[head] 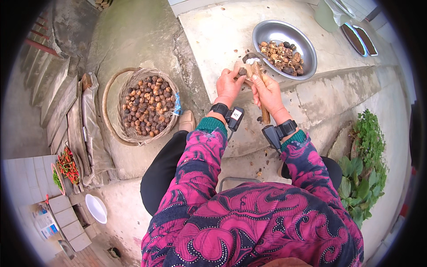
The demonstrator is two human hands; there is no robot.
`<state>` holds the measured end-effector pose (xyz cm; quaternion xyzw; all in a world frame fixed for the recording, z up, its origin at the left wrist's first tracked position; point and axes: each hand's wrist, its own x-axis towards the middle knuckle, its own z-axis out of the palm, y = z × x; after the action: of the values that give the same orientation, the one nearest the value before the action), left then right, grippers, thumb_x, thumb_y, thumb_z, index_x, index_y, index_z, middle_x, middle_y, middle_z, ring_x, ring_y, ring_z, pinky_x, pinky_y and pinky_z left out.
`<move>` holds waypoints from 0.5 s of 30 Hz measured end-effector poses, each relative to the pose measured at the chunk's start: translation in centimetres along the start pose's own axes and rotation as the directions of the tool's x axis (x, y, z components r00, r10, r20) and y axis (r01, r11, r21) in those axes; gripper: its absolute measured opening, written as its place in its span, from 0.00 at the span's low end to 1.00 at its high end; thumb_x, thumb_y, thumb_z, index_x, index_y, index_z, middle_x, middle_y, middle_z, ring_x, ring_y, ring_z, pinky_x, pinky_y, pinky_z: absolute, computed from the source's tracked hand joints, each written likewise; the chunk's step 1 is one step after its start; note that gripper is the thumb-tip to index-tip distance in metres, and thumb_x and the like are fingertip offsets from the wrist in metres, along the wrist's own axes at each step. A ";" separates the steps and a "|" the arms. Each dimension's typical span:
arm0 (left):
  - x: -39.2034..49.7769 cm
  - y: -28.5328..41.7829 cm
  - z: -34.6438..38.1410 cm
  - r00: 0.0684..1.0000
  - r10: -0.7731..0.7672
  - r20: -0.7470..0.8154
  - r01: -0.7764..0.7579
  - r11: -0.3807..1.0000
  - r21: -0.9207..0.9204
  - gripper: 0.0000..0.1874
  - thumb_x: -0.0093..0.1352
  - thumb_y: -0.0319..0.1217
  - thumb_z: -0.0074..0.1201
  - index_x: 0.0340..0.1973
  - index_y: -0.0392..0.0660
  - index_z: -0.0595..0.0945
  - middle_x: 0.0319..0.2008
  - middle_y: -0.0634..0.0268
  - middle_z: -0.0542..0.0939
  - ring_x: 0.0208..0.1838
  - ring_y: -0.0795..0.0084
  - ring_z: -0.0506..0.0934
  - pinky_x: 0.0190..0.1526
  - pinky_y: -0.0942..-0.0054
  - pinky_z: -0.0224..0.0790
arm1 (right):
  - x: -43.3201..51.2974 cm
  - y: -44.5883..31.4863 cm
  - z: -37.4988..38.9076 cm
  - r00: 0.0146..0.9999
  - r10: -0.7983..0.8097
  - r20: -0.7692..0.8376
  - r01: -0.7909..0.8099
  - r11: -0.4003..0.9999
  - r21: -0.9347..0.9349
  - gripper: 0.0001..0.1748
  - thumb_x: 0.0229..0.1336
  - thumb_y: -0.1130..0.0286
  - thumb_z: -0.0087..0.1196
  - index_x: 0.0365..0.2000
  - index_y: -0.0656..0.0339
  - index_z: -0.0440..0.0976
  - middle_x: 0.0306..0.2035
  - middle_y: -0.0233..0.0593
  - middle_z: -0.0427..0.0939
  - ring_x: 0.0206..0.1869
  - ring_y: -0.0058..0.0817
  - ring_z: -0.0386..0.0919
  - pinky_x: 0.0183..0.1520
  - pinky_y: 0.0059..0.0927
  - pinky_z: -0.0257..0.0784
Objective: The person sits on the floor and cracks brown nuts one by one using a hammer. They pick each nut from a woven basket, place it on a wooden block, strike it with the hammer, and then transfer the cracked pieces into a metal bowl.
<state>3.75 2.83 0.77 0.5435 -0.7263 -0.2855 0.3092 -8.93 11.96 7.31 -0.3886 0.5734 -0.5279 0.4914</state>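
Between the fingertips of my left hand (230, 83) is a dark walnut (243, 71), held over a pale block (238, 64) that my fingers partly cover. My right hand (268, 91) grips the wooden handle (265, 115) of a hammer. Its dark metal head (250, 57) points away from me, close to the rim of a steel basin (308, 43). In that basin lie cracked walnuts (280, 56), shells and pieces mixed. To my left, a round wicker basket (173, 128) with a hooped handle holds many whole walnuts (146, 103).
Concrete steps (337, 90) run along the right, with potted green plants (362, 180) below them. A pale bucket (328, 16) and a pair of insoles or shoes (360, 40) are at the far right. Planks (78, 126), red chillies (68, 165) and a white basin (96, 208) lie left.
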 end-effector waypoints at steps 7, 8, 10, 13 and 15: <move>0.9 1.7 -0.2 0.998 -0.006 -0.063 0.000 0.995 -0.104 0.21 0.60 0.44 0.66 0.48 0.54 0.85 0.32 0.63 0.76 0.35 0.65 0.78 0.39 0.68 0.71 | -1.3 -2.2 -1.8 0.984 -0.056 -0.171 0.083 0.985 0.153 0.17 0.71 0.59 0.47 0.39 0.65 0.73 0.19 0.28 0.70 0.13 0.15 0.67 0.14 0.18 0.62; 1.6 2.7 0.1 0.998 0.024 -0.062 -0.031 0.994 -0.109 0.22 0.60 0.44 0.66 0.48 0.53 0.85 0.32 0.63 0.76 0.36 0.66 0.78 0.39 0.68 0.71 | -1.6 -2.4 -2.0 0.977 -0.064 -0.204 0.104 0.976 0.190 0.17 0.71 0.59 0.47 0.39 0.65 0.72 0.19 0.29 0.70 0.13 0.16 0.67 0.14 0.18 0.62; 3.2 5.3 0.9 0.995 0.091 -0.038 -0.095 0.987 -0.128 0.24 0.60 0.45 0.66 0.50 0.51 0.84 0.31 0.63 0.76 0.35 0.67 0.78 0.40 0.69 0.71 | -2.2 -3.0 -2.3 0.960 -0.063 -0.273 0.137 0.955 0.261 0.17 0.71 0.58 0.47 0.40 0.64 0.72 0.19 0.30 0.70 0.13 0.17 0.67 0.14 0.19 0.62; 6.6 9.7 2.2 0.983 0.183 -0.002 -0.180 0.969 -0.171 0.30 0.60 0.45 0.67 0.55 0.45 0.81 0.29 0.64 0.77 0.33 0.69 0.78 0.38 0.70 0.72 | -2.9 -4.2 -3.3 0.939 -0.112 -0.324 0.223 0.917 0.331 0.16 0.70 0.59 0.49 0.37 0.64 0.72 0.19 0.29 0.70 0.13 0.16 0.68 0.13 0.19 0.62; 8.1 11.6 2.9 0.975 0.223 -0.020 -0.223 0.955 -0.196 0.35 0.60 0.45 0.67 0.58 0.39 0.77 0.28 0.64 0.78 0.31 0.69 0.78 0.36 0.72 0.72 | -3.3 -4.9 -4.4 0.931 -0.092 -0.354 0.217 0.918 0.332 0.16 0.70 0.59 0.49 0.37 0.65 0.71 0.19 0.30 0.70 0.13 0.17 0.68 0.13 0.19 0.61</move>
<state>-7.29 -1.89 8.76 0.4244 -0.7515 -0.3201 0.3909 -12.82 15.45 12.43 -0.2408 0.5066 -0.7204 0.4079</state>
